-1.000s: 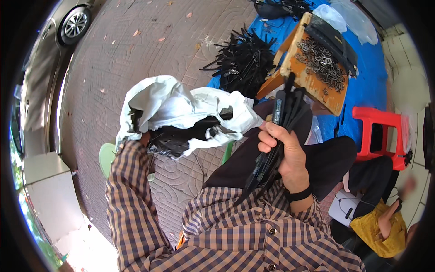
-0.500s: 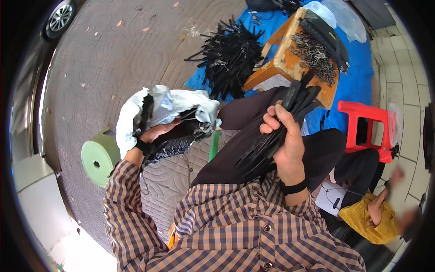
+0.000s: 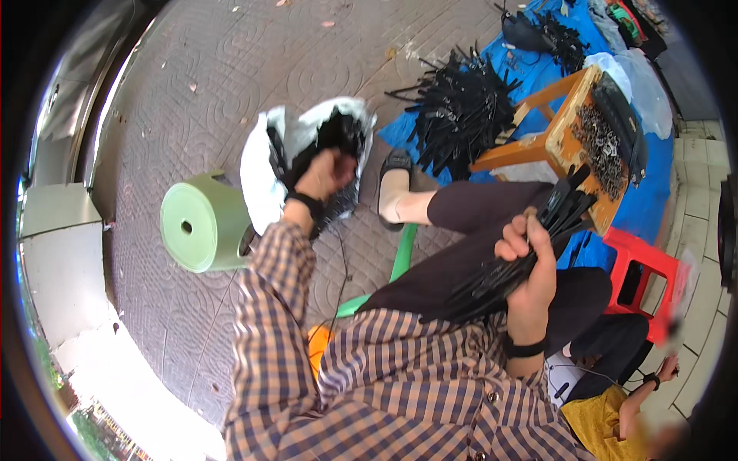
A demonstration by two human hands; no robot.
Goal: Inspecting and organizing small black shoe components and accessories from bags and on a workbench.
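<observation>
My right hand (image 3: 530, 265) is closed round a bundle of thin black straps (image 3: 486, 286), held over my lap with its ends sticking out both above and below the fist. Out to the left, my left hand (image 3: 327, 178) is at the mouth of a white plastic bag (image 3: 260, 180) standing on the paving. Dark black pieces (image 3: 344, 131) show inside the bag, around the hand. Its fingers are blurred and partly hidden, so whether they grip anything cannot be made out.
A green round stool (image 3: 201, 223) lies beside the bag. Ahead, a big heap of black straps (image 3: 461, 107) lies by a blue sheet (image 3: 653, 192). A wooden stool (image 3: 565, 142) bears small metal parts (image 3: 603, 154). At right are a red plastic stool (image 3: 646, 265) and another person (image 3: 600, 419).
My left hand has moved from the bag's side into its mouth, and the bag now stands more upright and farther from my legs. The right hand keeps the strap bundle. The view has shifted left.
</observation>
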